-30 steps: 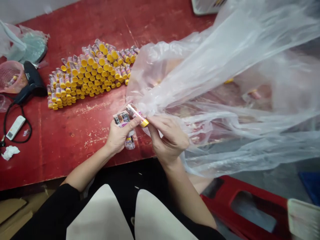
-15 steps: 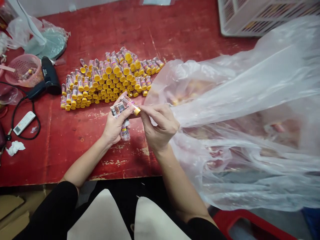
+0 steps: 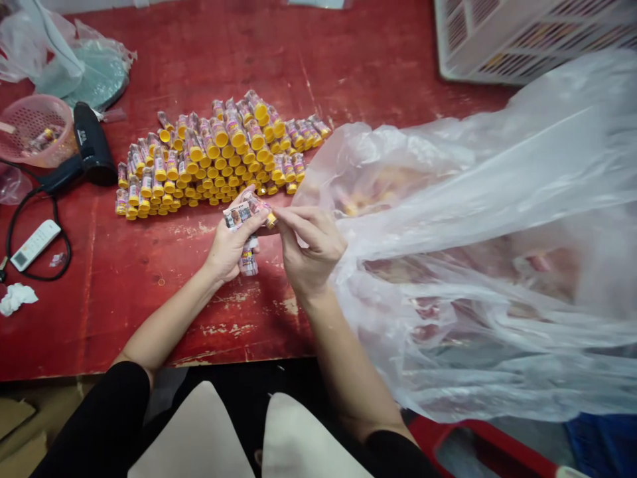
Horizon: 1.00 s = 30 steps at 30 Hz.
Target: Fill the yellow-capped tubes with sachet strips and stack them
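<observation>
My left hand (image 3: 226, 251) is closed around a bundle of printed plastic sleeves (image 3: 248, 263), whose ends stick out below the fingers and above the palm. Between its thumb and fingers lies a small yellow-ended tube (image 3: 270, 220) in a printed wrapper. My right hand (image 3: 314, 249) pinches at the tube's yellow end with thumb and index finger; the fingertips partly cover it. Just beyond both hands, many similar wrapped tubes (image 3: 231, 136) are stacked in a pile on the red table (image 3: 164, 265), yellow ends facing me.
A large clear plastic bag (image 3: 472, 219) spreads over the right side, with blurred items inside. Behind it stands a white slatted crate (image 3: 462, 50). On the left are a black hair dryer (image 3: 94, 146), a pink basket (image 3: 54, 113), a white remote (image 3: 34, 245) and crumpled tissue (image 3: 17, 299).
The view has shifted slightly, so items at the left sit further left. The right fingers now cover more of the tube's yellow end. Both hands keep their hold.
</observation>
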{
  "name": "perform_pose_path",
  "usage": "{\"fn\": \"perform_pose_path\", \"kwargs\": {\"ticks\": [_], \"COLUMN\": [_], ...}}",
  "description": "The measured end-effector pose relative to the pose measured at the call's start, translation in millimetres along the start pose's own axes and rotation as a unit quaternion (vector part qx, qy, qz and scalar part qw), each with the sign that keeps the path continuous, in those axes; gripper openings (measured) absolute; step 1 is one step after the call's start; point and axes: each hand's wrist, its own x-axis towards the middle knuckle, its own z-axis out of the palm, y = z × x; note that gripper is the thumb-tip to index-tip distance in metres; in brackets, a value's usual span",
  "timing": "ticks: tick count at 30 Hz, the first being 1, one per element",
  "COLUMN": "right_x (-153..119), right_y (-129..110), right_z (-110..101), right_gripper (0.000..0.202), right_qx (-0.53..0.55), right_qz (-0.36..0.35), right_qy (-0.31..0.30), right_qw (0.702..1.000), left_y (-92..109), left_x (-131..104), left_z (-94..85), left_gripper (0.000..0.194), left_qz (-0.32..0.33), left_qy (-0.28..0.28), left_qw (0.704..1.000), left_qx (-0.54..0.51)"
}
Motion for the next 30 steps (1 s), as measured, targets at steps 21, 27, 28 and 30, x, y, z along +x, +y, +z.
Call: {"fn": "perform_pose_path", "kwargs": {"ticks": [21, 27, 28, 30], "right_x": [-25, -29, -24, -8], "right_y": [35, 155, 162, 173], "right_z": [-170, -185, -177, -171], "right_gripper": [0.029, 0.023, 0.022, 0.024], "right_qx": [-0.241, -0.26, -0.258, -0.281], "right_qz": [0.174, 0.284, 0.276, 0.275], "right_qy": [0.048, -0.289, -0.289, -0.274], "right_qw": [0.954, 0.876, 0.88, 0.878], "left_y": [-43, -64, -68, -75], "left_x": [-32, -60, -64, -70], "left_z": [-10.7, 57.0, 68.7, 88.9], "left_gripper": [0.015, 0.025, 0.032, 0.047], "left_qz": [-0.14, -0.149, -0.147, -0.153], "left_qy": [0.064, -0.026, -0.052, -0.115], "left_qw": [0.988, 0.989, 0.988, 0.979], "left_qx": [0.014, 0.004, 0.018, 0.066]}}
